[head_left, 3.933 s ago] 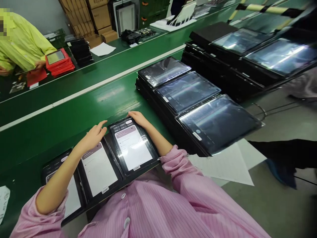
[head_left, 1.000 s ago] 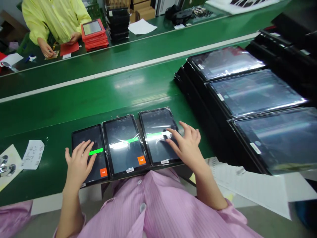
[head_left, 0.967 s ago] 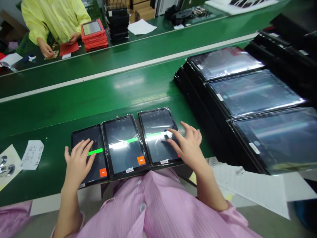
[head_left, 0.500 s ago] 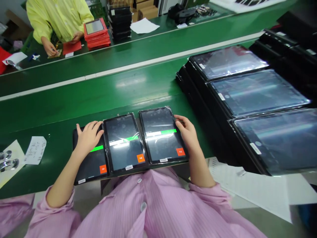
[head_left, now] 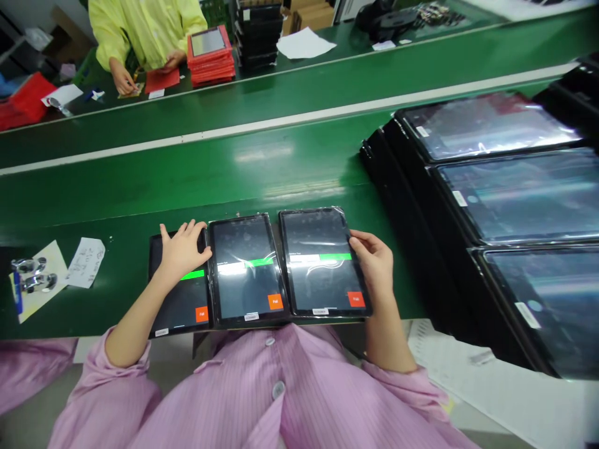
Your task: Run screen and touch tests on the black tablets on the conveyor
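Note:
Three dark tablets lie side by side near the front edge of the green bench, each screen showing a green bar and an orange or red "Fail" square. My left hand (head_left: 185, 252) rests spread over the left tablet (head_left: 178, 305), covering much of its upper screen, with fingertips by its top right corner. Between my hands is the middle tablet (head_left: 243, 280), touched by neither. Thumb and fingers of my right hand (head_left: 377, 265) close on the right edge of the right tablet (head_left: 322, 280), which sits slightly angled against the middle one.
Stacks of black tablets (head_left: 519, 193) rise on the right. At left lie a handwritten note (head_left: 85, 262) and a yellowish paper (head_left: 49, 296) with shiny round parts. Across the raised strip (head_left: 281, 116), a person in yellow (head_left: 145, 31) works beside stacked red-cased tablets (head_left: 210, 59).
The view has shifted, so most things appear further right. My right hand's thumb and fingers have drawn together at the right tablet's edge. My left hand stays over the left tablet.

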`<act>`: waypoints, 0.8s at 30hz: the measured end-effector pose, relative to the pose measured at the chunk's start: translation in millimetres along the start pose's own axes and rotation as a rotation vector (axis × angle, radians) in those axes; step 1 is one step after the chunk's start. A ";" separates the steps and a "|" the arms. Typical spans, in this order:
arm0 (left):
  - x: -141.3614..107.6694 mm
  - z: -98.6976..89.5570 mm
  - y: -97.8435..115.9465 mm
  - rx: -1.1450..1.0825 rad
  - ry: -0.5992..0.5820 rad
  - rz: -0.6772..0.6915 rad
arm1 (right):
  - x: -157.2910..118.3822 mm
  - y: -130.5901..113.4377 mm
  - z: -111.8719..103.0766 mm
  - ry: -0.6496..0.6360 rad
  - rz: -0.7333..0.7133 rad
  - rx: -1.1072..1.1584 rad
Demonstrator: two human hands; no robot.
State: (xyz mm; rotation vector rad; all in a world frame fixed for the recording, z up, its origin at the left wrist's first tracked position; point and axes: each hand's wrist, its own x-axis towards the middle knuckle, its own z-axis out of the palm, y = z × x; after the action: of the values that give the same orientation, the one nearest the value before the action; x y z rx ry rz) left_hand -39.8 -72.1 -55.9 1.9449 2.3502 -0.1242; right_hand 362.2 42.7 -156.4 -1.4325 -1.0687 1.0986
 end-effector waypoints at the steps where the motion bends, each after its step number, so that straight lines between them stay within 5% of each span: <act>1: 1.4 -1.1 2.6 -0.009 0.003 -0.013 | -0.1 -0.2 -0.4 0.002 -0.006 -0.002; 24: 26.6 -0.9 -0.4 0.032 -0.093 0.036 | 4.7 7.0 -3.9 -0.152 -0.127 -0.073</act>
State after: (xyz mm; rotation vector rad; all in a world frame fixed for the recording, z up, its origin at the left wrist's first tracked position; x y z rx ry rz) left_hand -45.2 -46.2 -58.2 1.9502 2.2672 -0.2457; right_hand 367.5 45.7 -163.4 -1.3346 -1.3018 1.1000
